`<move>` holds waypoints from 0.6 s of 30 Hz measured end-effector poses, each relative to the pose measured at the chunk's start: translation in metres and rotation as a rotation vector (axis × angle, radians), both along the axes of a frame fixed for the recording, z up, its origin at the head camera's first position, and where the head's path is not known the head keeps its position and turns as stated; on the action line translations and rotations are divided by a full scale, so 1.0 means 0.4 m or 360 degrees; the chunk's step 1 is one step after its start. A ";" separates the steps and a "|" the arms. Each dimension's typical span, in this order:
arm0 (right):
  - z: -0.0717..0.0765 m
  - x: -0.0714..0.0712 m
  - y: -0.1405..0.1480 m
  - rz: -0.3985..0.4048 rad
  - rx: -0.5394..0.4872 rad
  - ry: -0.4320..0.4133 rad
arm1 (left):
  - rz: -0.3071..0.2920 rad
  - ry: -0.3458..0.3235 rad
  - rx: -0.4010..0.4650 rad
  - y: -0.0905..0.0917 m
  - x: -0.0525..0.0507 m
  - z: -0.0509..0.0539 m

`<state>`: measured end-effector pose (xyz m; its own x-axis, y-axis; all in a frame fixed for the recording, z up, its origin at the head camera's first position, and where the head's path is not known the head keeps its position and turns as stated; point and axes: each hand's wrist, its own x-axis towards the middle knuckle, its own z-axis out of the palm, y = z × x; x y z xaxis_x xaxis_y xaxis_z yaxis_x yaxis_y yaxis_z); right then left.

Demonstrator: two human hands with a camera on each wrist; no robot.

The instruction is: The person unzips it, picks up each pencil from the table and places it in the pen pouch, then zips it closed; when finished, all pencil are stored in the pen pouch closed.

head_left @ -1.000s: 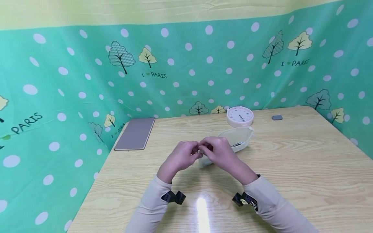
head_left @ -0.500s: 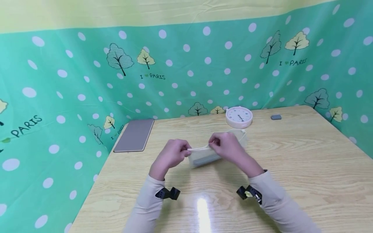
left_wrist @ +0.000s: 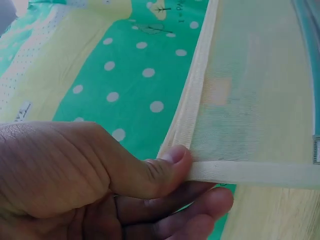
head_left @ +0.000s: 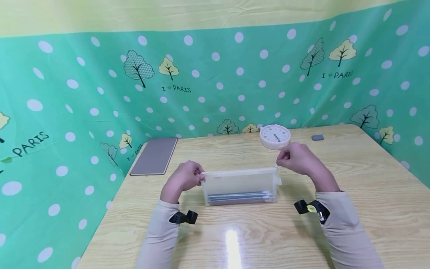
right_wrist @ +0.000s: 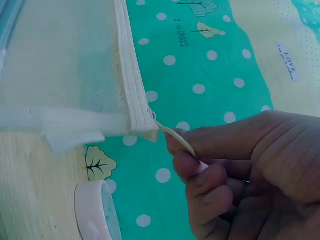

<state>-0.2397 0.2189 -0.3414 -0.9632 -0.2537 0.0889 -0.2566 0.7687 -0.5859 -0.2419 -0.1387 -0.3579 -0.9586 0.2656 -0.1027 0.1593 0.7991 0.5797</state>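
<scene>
A see-through mesh pencil case [head_left: 240, 183] with a white zipper [right_wrist: 131, 65] along its top edge stretches between the two hands, its zipper drawn closed. Several pencils [head_left: 240, 197] lie along its bottom. My left hand [head_left: 185, 176] pinches the top left corner; the left wrist view shows the thumb pressing on the white border [left_wrist: 250, 172] beside the zipper's end. At the opposite corner, my right hand [head_left: 299, 158] pinches a thin zipper pull cord [right_wrist: 176, 137] between thumb and curled fingers.
Behind the case stands a round pink-rimmed clock [head_left: 274, 136]. A grey notebook [head_left: 154, 156] lies at the back left of the wooden table [head_left: 352, 209], and a small grey-blue eraser [head_left: 317, 137] at the back right. A patterned green cloth [head_left: 215, 93] hangs behind.
The right hand has travelled right along the zipper with the pull, and the gaping case is now closed. My left hand has shifted left with its corner, turning the case side-on.
</scene>
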 end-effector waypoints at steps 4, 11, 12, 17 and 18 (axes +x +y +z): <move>-0.007 -0.009 -0.003 0.0050 0.0012 -0.0129 | -0.0014 -0.0087 -0.0012 0.001 0.002 -0.005; -0.040 -0.012 -0.016 0.0082 0.0030 -0.0330 | -0.0007 -0.0225 -0.0013 0.000 0.009 -0.022; -0.047 -0.011 -0.017 0.0082 0.0020 -0.0342 | -0.0010 -0.0229 -0.0020 0.000 0.010 -0.025; -0.073 -0.006 -0.019 0.0081 -0.0024 -0.0386 | -0.0030 -0.0236 -0.0078 -0.002 0.012 -0.032; -0.076 -0.006 -0.020 0.0078 -0.0028 -0.0391 | -0.0031 -0.0237 -0.0089 -0.003 0.012 -0.034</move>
